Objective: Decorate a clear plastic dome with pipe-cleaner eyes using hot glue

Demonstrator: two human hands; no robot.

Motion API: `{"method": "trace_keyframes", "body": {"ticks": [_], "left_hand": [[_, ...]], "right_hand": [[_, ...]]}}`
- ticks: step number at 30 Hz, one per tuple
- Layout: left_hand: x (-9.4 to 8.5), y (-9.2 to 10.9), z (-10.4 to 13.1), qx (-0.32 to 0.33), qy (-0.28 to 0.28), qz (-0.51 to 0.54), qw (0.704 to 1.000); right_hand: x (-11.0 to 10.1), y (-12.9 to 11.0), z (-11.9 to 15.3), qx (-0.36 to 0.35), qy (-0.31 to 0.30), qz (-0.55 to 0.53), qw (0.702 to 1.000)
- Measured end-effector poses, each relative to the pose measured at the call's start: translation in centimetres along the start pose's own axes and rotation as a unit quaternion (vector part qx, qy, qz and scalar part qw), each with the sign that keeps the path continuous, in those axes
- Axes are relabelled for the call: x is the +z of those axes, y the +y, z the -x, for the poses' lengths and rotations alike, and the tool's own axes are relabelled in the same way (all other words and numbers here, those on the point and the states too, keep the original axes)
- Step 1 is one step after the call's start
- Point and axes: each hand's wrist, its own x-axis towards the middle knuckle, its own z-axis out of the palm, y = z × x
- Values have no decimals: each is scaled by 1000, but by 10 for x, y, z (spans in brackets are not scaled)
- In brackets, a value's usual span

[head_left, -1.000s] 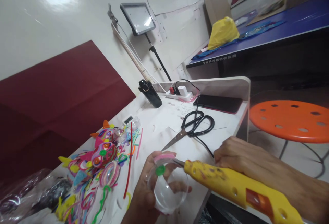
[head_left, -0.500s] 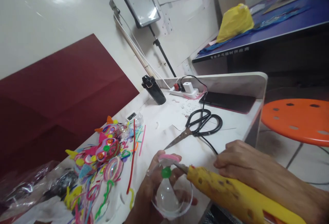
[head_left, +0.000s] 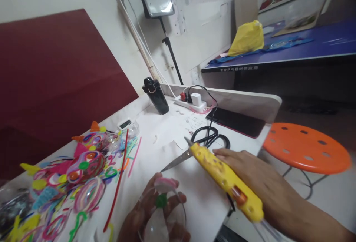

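My left hand (head_left: 136, 216) is closed around a clear plastic ball (head_left: 180, 212) at the bottom middle. A pink piece (head_left: 165, 182) sits at the ball's top edge, with a green disc (head_left: 161, 200) just below it. My right hand (head_left: 244, 175) grips a yellow hot glue gun (head_left: 222, 175), whose metal nozzle points up and left, apart from the ball. Behind the nozzle lie black-handled scissors (head_left: 178, 161), partly covered by the gun. Fingers of my left hand show through the clear plastic.
Colourful decorated balls (head_left: 86, 162) and loose craft strips crowd the left side, near a long red strip (head_left: 118, 182). At the back stand a black bottle (head_left: 157, 97) and a power strip (head_left: 191, 105). A dark tablet (head_left: 236, 122) lies right; an orange stool (head_left: 308, 149) stands beyond.
The glue gun's nozzle has moved away from the pink piece, up and to the right of the ball. The camera view has shifted too.
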Motion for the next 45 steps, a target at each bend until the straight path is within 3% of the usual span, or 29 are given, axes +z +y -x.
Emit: {"method": "trace_keyframes", "body": {"ticks": [6, 11, 23, 35, 38, 41, 43, 45], "left_hand": [[1, -3, -2, 26, 6, 27, 999], [4, -6, -5, 70, -88, 60, 992], [8, -4, -7, 70, -135, 98, 983], [7, -2, -8, 101, -159, 84, 979], [4, -2, -9, 110, -154, 86, 978], [3, -2, -10, 113, -154, 88, 978], [3, -3, -10, 112, -158, 87, 977], [3, -3, -10, 115, -165, 86, 976]], "right_hand": [[3, 24, -27, -14, -47, 141, 989], [15, 37, -47, -53, -94, 211, 972], [40, 60, -49, -64, -184, 258, 946], [27, 52, -56, -19, -252, 278, 927], [23, 47, -54, 11, -241, 283, 928], [16, 33, -53, 36, -168, 269, 948], [11, 14, -53, 36, -83, 194, 977], [9, -11, -52, 29, -13, 35, 999]]}}
